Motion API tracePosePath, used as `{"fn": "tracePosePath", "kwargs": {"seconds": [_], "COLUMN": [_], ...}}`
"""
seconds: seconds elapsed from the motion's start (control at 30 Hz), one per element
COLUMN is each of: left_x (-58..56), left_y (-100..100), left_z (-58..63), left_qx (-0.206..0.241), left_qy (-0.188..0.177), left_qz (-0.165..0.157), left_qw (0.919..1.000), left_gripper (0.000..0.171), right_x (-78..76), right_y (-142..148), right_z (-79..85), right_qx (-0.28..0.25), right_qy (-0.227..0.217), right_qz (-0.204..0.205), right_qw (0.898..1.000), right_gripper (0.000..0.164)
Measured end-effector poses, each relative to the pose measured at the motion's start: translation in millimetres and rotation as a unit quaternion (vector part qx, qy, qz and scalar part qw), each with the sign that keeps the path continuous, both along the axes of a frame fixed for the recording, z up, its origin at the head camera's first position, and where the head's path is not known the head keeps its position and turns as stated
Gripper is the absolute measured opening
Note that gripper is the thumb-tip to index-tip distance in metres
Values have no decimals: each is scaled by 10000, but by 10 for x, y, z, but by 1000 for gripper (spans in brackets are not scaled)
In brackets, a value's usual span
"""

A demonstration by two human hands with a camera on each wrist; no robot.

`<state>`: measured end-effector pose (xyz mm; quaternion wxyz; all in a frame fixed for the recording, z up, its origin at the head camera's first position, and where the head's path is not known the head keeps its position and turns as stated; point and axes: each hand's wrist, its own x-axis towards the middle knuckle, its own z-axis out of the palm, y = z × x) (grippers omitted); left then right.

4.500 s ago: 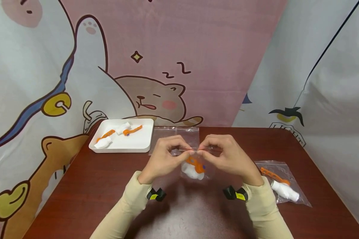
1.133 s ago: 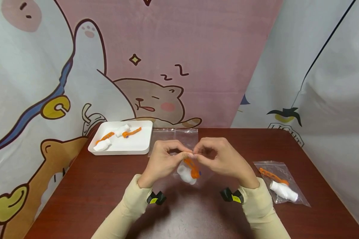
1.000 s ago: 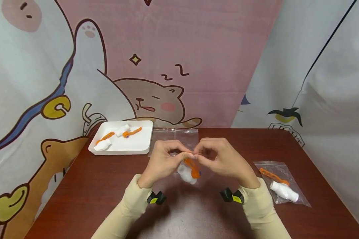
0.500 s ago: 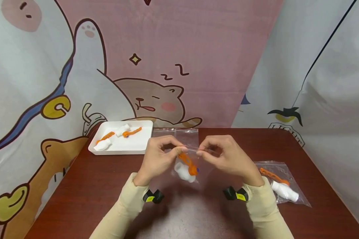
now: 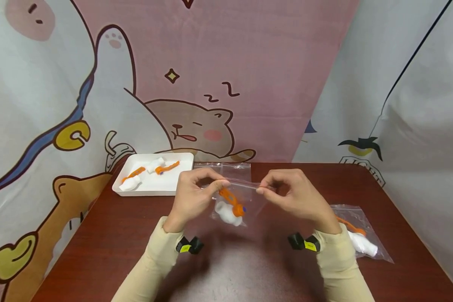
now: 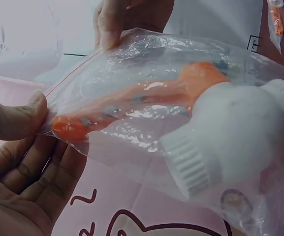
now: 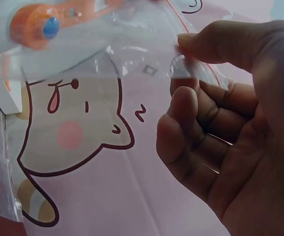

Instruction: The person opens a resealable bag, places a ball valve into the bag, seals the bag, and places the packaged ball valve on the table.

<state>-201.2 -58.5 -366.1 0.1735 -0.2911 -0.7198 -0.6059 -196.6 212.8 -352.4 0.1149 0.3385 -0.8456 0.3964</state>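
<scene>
My left hand [image 5: 192,199] pinches the left end of a clear zip bag's [image 5: 251,198] top edge. At the other end of that edge, my right hand [image 5: 300,199] pinches between thumb and index finger, the remaining fingers curled beneath. The bag hangs above the table, its red seal line showing in both wrist views. Inside lie an orange strip [image 5: 231,200] with holes and a blue round button, and a white rounded plastic piece [image 6: 235,132] with ribbed ends. Whether the seal is fully pressed together I cannot tell.
A white tray [image 5: 170,184] at the back left holds orange strips and white pieces. Beside it, a flat clear bag [image 5: 241,170] lies behind my hands. Another filled bag [image 5: 375,235] lies right, partly covered by my right sleeve. Patterned cloth [image 5: 279,84] rises behind the table.
My hands have moved apart along the bag's top edge, left hand leftward and right hand rightward. The bag and its contents have shifted slightly left.
</scene>
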Motion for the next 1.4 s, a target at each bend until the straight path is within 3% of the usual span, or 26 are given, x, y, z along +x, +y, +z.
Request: {"fn": "tracePosePath", "kwargs": {"seconds": [0.73,0.9,1.03,1.2,1.33,1.4], "left_x": [-13,-16,-5,11,27,26], "left_y": [-67,-38,-13,5,14,13], "left_z": [30,15,0,-7,2,11], "left_qx": [199,217,249,526,736,808], "left_qy": [-110,-110,-86,-139,-245,-308], "left_qz": [97,45,52,89,122,163], "left_qw": [9997,9997,9996,9985,9969,9961], "left_gripper": [5,4,4,4,6,7], "right_x": [-8,-68,-117,-166,-194,-203], "right_y": [87,120,141,20,-162,-234], "right_z": [80,10,-102,-210,-299,-341], "right_qx": [272,-10,-486,-806,-656,-646], "right_qy": [-115,-553,-1214,-1673,-1723,-1695], "right_qz": [-68,-206,-55,377,891,943], "right_qw": [9995,9983,9914,9819,9788,9789], "right_gripper": [13,9,7,16,20,19]}}
